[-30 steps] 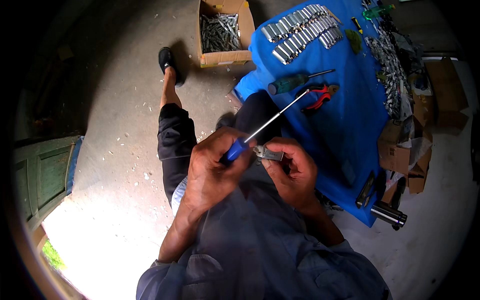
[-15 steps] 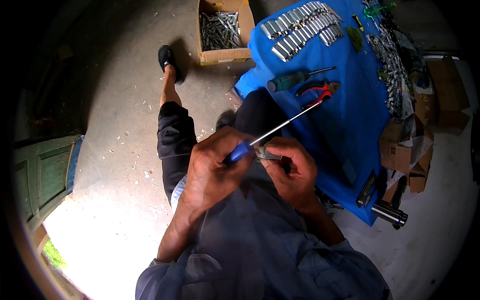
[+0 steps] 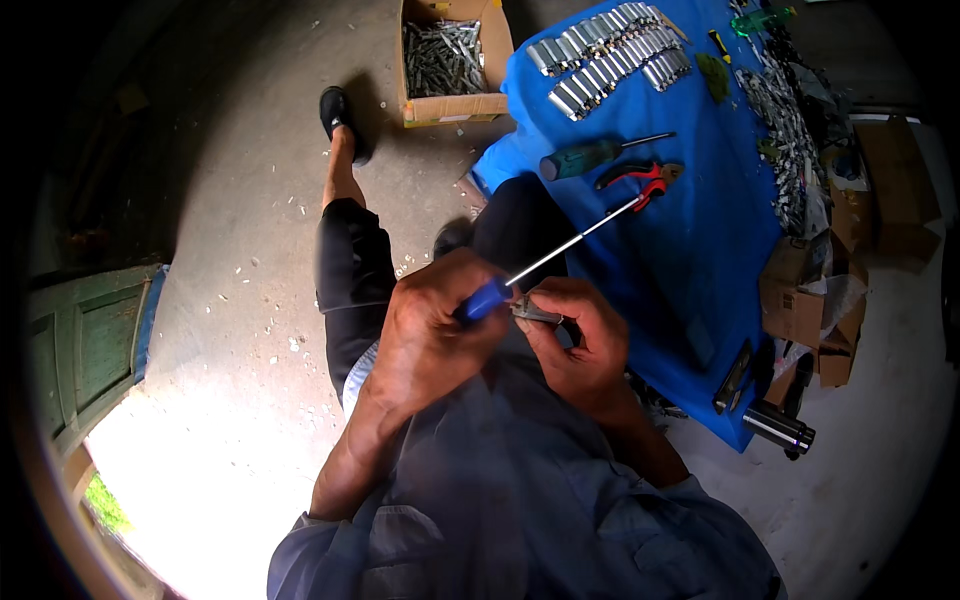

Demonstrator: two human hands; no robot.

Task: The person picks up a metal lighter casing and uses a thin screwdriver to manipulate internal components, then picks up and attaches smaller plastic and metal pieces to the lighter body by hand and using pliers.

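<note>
In front of my body, my left hand (image 3: 432, 325) is closed around the blue handle of a screwdriver (image 3: 484, 301). Its long bright shaft points up and to the right, away from me. A small grey metal piece (image 3: 538, 314) is pinched between the thumb and fingers of my right hand (image 3: 583, 335). The piece's left end lies close to my left fingertips; whether they touch it I cannot tell. Beyond the shaft's tip, red-and-black pliers (image 3: 648, 183) lie on the blue-covered table (image 3: 690, 260), beside a second screwdriver with a dark green handle (image 3: 582, 160).
Rows of shiny metal cylinders (image 3: 610, 50) lie at the table's far end. Along its right side runs a heap of small metal parts (image 3: 782, 150), with cardboard boxes (image 3: 795, 305) beyond. An open carton (image 3: 455, 108) of metal pieces stands on the floor ahead.
The left hand and screwdriver have shifted very slightly right. The metal piece in my right hand has tilted a little. Both grips stay the same.
</note>
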